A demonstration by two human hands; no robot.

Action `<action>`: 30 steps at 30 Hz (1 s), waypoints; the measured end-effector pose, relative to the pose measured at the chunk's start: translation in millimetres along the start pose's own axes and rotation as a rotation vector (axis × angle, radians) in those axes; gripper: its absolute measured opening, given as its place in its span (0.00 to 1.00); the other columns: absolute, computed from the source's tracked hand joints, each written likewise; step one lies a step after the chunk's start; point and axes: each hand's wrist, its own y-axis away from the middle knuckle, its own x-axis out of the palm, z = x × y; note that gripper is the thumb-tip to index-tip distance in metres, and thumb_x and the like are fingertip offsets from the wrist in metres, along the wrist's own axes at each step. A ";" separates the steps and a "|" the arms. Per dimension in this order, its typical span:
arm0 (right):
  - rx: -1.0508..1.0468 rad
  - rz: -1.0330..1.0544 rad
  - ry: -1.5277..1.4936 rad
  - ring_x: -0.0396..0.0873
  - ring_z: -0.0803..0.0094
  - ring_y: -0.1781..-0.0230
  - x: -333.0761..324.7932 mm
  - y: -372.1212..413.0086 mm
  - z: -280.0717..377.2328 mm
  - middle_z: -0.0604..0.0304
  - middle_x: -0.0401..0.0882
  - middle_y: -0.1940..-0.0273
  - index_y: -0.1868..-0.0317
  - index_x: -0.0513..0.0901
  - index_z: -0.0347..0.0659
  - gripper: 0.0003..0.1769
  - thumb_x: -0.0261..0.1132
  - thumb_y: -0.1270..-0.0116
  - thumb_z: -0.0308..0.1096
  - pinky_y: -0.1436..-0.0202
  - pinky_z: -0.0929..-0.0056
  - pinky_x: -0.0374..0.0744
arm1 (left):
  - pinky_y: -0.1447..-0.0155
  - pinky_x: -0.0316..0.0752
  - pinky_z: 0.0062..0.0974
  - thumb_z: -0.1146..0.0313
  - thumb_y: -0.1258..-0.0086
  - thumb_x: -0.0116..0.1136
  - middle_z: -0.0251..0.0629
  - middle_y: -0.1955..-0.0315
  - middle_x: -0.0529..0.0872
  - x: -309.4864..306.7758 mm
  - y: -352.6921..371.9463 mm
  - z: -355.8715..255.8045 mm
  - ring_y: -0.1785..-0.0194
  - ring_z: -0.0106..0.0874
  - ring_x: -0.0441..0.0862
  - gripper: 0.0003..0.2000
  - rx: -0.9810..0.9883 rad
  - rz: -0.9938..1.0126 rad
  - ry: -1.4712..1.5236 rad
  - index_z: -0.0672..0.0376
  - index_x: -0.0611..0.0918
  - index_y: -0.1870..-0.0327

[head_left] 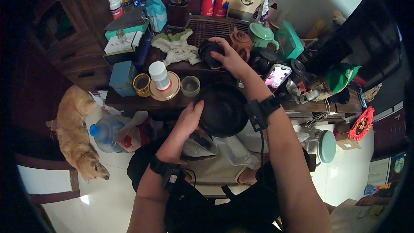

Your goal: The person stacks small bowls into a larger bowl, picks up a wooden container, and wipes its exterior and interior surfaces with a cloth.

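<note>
My left hand (189, 120) grips the black bowl (223, 111) by its rim, best kept level, while beyond it my right hand (231, 59) clasps a dark round container (211, 55).

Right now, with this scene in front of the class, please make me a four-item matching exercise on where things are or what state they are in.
1. black bowl
2. dark round container
3. phone
4. white-capped bottle

A. with its screen lit
B. standing on a round gold disc
C. held at the rim by the left hand
D. grasped by the right hand

Pairs: 1-C, 2-D, 3-A, 4-B
</note>
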 end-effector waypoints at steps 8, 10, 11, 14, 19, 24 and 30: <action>0.099 0.118 0.311 0.70 0.69 0.43 4.1 -3.5 26.7 0.62 0.64 0.39 0.33 0.63 0.52 0.29 0.57 0.32 0.24 0.58 0.71 0.86 | 0.71 0.80 0.33 0.48 0.29 0.45 0.57 0.56 0.80 -1.0 -7.4 6.7 0.65 0.42 0.83 0.31 0.050 0.002 -0.049 0.74 0.69 0.42; 0.083 0.155 0.320 0.72 0.67 0.45 2.2 -7.1 25.9 0.60 0.65 0.40 0.33 0.64 0.52 0.28 0.57 0.32 0.23 0.59 0.69 0.87 | 0.69 0.80 0.33 0.47 0.29 0.45 0.58 0.56 0.80 -3.1 -8.0 7.6 0.63 0.43 0.83 0.32 0.037 0.014 -0.091 0.74 0.68 0.41; 0.062 0.180 0.308 0.73 0.66 0.48 0.4 -9.6 26.0 0.58 0.67 0.42 0.35 0.65 0.52 0.28 0.57 0.33 0.22 0.60 0.67 0.88 | 0.68 0.80 0.33 0.47 0.29 0.45 0.59 0.55 0.80 -2.7 -6.7 7.1 0.62 0.43 0.83 0.32 0.033 0.009 -0.079 0.74 0.68 0.41; 0.037 0.209 0.243 0.75 0.65 0.51 -2.7 -14.1 20.0 0.58 0.68 0.44 0.38 0.67 0.51 0.25 0.57 0.33 0.20 0.61 0.66 0.88 | 0.65 0.80 0.33 0.47 0.29 0.45 0.60 0.54 0.80 -1.2 -4.2 6.5 0.58 0.44 0.83 0.33 0.031 -0.007 -0.061 0.75 0.68 0.40; 0.010 0.146 0.104 0.72 0.71 0.46 -4.2 -6.6 9.6 0.63 0.68 0.44 0.37 0.65 0.52 0.25 0.55 0.31 0.22 0.55 0.70 0.85 | 0.61 0.80 0.33 0.47 0.29 0.44 0.61 0.52 0.79 -3.0 -9.5 12.2 0.54 0.46 0.82 0.33 0.055 0.003 -0.080 0.74 0.67 0.39; 0.024 0.039 -0.080 0.73 0.73 0.49 -0.9 2.3 6.6 0.63 0.67 0.45 0.37 0.64 0.52 0.24 0.55 0.30 0.23 0.56 0.70 0.85 | 0.66 0.80 0.34 0.48 0.29 0.44 0.58 0.53 0.80 -1.0 -4.8 5.7 0.56 0.45 0.83 0.32 0.037 -0.009 -0.033 0.72 0.67 0.39; -0.081 -0.020 0.080 0.75 0.70 0.51 -0.6 -12.8 -13.0 0.60 0.67 0.45 0.37 0.64 0.50 0.23 0.56 0.31 0.23 0.60 0.67 0.86 | 0.71 0.81 0.34 0.48 0.29 0.44 0.56 0.56 0.80 -1.9 -2.7 -0.3 0.60 0.43 0.83 0.31 0.011 0.010 -0.028 0.73 0.68 0.41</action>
